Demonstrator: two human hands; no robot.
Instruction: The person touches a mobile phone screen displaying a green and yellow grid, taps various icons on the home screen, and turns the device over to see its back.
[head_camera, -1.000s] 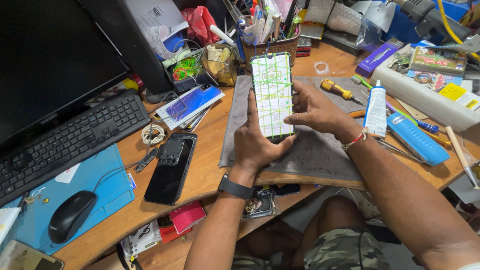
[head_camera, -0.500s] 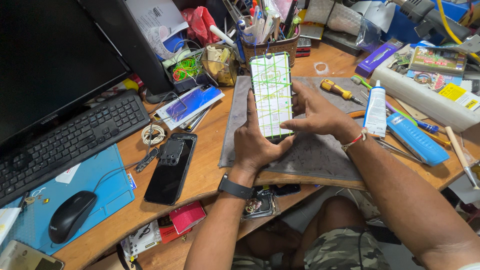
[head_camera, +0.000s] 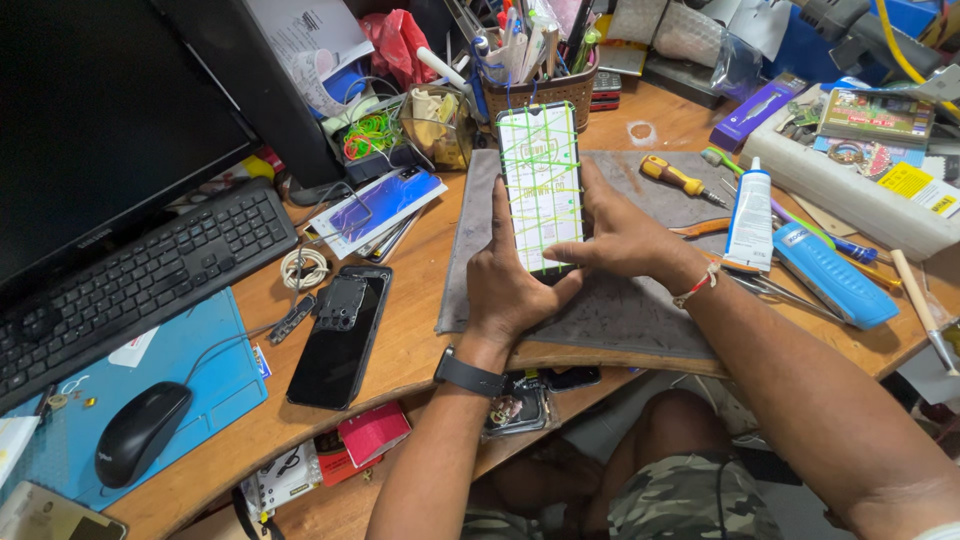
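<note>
Grasping the banded phone (head_camera: 541, 185) from both sides, left hand (head_camera: 508, 275) and right hand (head_camera: 625, 240) covered its lower edge; fingertips beneath were hidden.

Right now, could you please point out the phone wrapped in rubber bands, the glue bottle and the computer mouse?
Phone (head_camera: 541, 185), head view, middle of its screen.
Glue bottle (head_camera: 749, 217), head view, its white body.
Computer mouse (head_camera: 140, 432), head view, its black back.
</note>
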